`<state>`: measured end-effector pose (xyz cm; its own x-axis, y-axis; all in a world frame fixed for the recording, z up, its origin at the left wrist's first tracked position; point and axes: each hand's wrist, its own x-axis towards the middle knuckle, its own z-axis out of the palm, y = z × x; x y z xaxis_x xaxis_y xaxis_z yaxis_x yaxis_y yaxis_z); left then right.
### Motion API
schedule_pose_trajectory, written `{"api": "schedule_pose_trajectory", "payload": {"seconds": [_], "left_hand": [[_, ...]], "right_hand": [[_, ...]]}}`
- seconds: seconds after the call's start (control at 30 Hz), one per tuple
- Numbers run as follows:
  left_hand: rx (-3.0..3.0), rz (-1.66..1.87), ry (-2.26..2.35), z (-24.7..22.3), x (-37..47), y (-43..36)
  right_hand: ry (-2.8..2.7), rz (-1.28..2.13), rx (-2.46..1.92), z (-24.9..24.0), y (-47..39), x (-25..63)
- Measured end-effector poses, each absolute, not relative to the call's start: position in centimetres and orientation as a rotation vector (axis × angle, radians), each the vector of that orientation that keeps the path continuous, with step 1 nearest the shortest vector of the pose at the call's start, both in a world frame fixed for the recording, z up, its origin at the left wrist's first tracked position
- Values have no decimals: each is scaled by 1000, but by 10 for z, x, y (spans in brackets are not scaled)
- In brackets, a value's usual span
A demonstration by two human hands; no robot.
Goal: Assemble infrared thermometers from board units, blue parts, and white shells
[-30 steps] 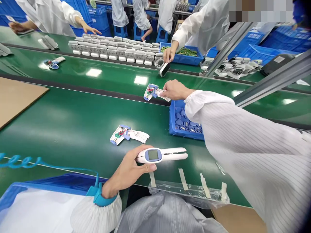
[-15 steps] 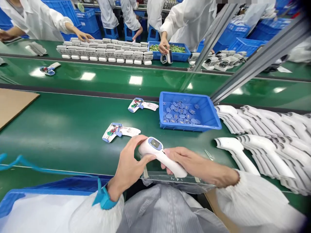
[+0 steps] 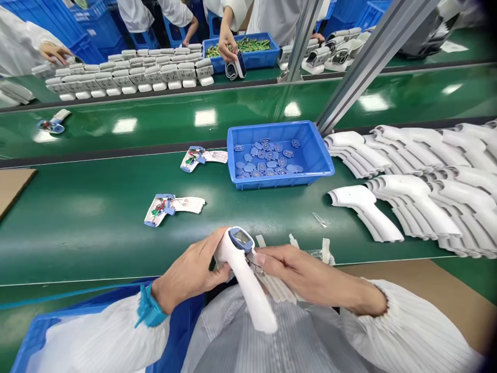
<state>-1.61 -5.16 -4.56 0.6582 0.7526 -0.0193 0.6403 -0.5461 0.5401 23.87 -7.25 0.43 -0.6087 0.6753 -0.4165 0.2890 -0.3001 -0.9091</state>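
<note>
Close to my body, my left hand [image 3: 196,267] grips the head of a white infrared thermometer [image 3: 243,282] with a blue-framed screen. The handle hangs down toward my lap. From the other side, the fingers of my right hand [image 3: 289,269] pinch the thermometer's edge just below the screen, where a gap between the shells shows and thin wires seem to come out. Beyond my left hand lies an open thermometer half [image 3: 174,205] with wires and a circuit board inside. A second such half [image 3: 202,157] rests farther back, beside the blue bin.
A blue bin [image 3: 279,181] holds small blue parts. White shell halves [image 3: 419,199] lie stacked in rows at the right. Tweezers [image 3: 320,220] lie on the green belt. A metal post [image 3: 361,72] slants up behind the bin. Across the line, a co-worker's hand [image 3: 227,44] holds a device.
The thermometer has turned so its handle points more toward me, and a gap with wires now shows below the screen. My view has shifted right and down.
</note>
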Motion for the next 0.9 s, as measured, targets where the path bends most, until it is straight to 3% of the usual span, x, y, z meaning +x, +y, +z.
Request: {"api": "schedule_pose_trajectory", "payload": {"seconds": [0.23, 0.43, 0.7, 0.9], "left_hand": [[2404, 306, 1129, -40, -16, -52], [2199, 338, 1037, -32, 2, -43], [1596, 502, 1006, -30, 8, -44], [1543, 514, 1001, -33, 8, -50]], "right_hand": [[-1660, 1860, -1243, 6, -83, 234], [-1939, 1541, -1417, 1, -92, 236], [-1700, 1713, -1305, 7, -95, 250], [-1775, 1565, -1395, 8, -106, 251]]}}
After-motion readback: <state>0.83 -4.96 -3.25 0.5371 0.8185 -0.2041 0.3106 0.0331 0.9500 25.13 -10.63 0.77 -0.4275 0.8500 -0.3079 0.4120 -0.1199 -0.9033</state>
